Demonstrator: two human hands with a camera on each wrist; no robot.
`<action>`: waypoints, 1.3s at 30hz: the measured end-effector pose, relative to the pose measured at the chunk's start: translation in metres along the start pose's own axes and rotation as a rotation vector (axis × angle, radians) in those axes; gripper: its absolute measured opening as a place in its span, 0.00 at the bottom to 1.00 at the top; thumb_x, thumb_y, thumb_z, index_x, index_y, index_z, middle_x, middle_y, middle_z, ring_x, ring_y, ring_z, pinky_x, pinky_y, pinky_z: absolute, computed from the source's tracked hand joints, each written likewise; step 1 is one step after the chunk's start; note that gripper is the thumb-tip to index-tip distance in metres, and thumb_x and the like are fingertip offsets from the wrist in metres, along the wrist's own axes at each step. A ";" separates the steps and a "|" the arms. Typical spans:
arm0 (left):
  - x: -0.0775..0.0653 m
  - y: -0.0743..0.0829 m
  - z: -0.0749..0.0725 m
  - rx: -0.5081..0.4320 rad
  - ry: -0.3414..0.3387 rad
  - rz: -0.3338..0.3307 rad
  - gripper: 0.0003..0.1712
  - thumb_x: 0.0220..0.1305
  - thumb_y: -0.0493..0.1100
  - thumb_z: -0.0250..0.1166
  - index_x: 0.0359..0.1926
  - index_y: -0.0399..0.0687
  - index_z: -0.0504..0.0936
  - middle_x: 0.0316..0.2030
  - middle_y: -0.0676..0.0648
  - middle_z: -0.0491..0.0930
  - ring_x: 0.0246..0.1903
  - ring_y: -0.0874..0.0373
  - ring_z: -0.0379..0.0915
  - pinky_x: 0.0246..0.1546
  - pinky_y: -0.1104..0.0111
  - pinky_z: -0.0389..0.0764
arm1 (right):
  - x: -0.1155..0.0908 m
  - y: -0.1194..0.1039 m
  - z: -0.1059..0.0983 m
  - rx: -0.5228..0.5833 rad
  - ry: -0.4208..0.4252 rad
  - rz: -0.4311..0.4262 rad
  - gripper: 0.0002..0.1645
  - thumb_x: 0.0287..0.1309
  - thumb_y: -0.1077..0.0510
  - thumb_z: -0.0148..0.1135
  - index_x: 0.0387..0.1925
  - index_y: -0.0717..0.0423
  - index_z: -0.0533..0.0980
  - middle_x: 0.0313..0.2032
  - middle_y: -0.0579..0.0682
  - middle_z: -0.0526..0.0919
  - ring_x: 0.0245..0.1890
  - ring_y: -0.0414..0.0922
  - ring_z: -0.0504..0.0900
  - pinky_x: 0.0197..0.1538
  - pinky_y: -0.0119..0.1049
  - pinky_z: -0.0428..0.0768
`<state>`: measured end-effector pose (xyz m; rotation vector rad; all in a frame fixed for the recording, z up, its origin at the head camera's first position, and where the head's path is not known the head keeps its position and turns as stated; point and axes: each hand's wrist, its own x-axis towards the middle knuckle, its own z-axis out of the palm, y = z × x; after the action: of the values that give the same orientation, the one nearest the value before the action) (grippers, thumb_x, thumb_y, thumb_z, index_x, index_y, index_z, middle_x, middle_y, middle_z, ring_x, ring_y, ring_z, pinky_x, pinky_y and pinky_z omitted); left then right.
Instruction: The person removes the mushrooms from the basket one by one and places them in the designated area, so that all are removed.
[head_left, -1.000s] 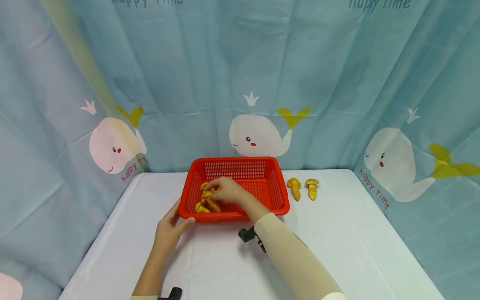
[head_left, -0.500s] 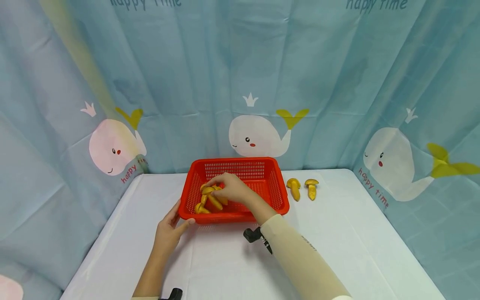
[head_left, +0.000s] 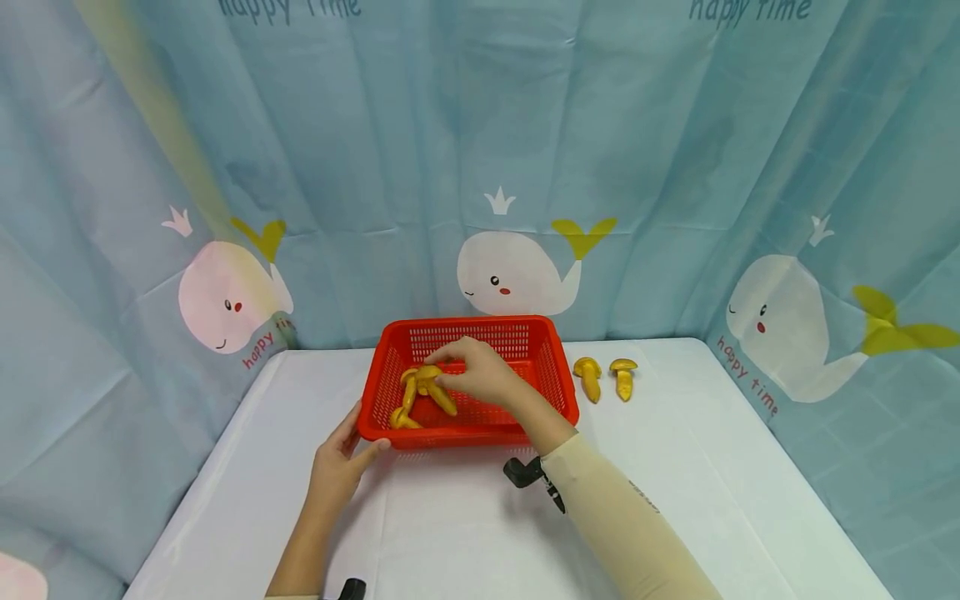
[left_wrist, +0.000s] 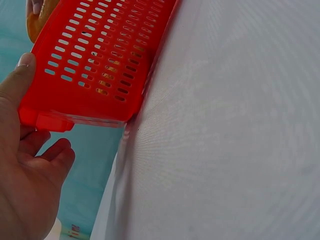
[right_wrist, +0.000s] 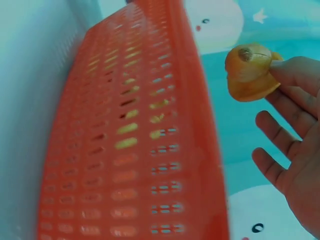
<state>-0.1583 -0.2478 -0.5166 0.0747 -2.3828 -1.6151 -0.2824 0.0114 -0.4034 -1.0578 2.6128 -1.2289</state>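
A red slotted plastic basket stands on the white table against the curtain. My left hand grips its near left corner, thumb on the rim and fingers below it. Over the left half of the basket, my right hand pinches a yellow mushroom by its cap between thumb and fingers; its stem points toward me in the head view. In the basket's left end lie more yellow mushrooms, one in the near left corner and another behind it. The held mushroom partly hides those beneath it.
Two more yellow mushrooms lie side by side on the tabletop, right of the basket. Behind the table hangs a blue curtain printed with whales, and it folds round both sides.
My right hand has lifted and drawn slightly right, carrying the pinched mushroom up from the others in the basket. My left hand keeps its hold on the corner.
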 end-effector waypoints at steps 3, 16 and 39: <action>0.000 0.001 0.000 -0.007 0.002 0.004 0.52 0.58 0.54 0.76 0.80 0.60 0.60 0.76 0.54 0.63 0.75 0.53 0.60 0.62 0.86 0.67 | -0.004 -0.002 -0.008 -0.017 0.020 -0.010 0.15 0.64 0.52 0.70 0.51 0.33 0.85 0.50 0.35 0.83 0.53 0.40 0.76 0.56 0.43 0.83; -0.001 0.003 0.000 0.005 0.004 -0.001 0.52 0.59 0.55 0.75 0.80 0.61 0.59 0.76 0.54 0.62 0.75 0.54 0.60 0.63 0.81 0.68 | -0.029 0.005 -0.047 0.002 0.111 -0.059 0.15 0.65 0.50 0.69 0.53 0.35 0.84 0.50 0.32 0.83 0.56 0.41 0.75 0.57 0.50 0.83; -0.002 0.006 0.000 0.033 0.001 -0.013 0.52 0.59 0.57 0.75 0.80 0.61 0.59 0.76 0.55 0.62 0.75 0.54 0.60 0.65 0.75 0.69 | -0.081 0.053 -0.112 -0.009 0.252 0.031 0.19 0.66 0.51 0.68 0.58 0.41 0.83 0.59 0.44 0.81 0.63 0.49 0.73 0.64 0.60 0.77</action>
<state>-0.1555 -0.2450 -0.5121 0.0980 -2.4134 -1.5811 -0.2878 0.1577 -0.3821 -0.9132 2.8063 -1.4309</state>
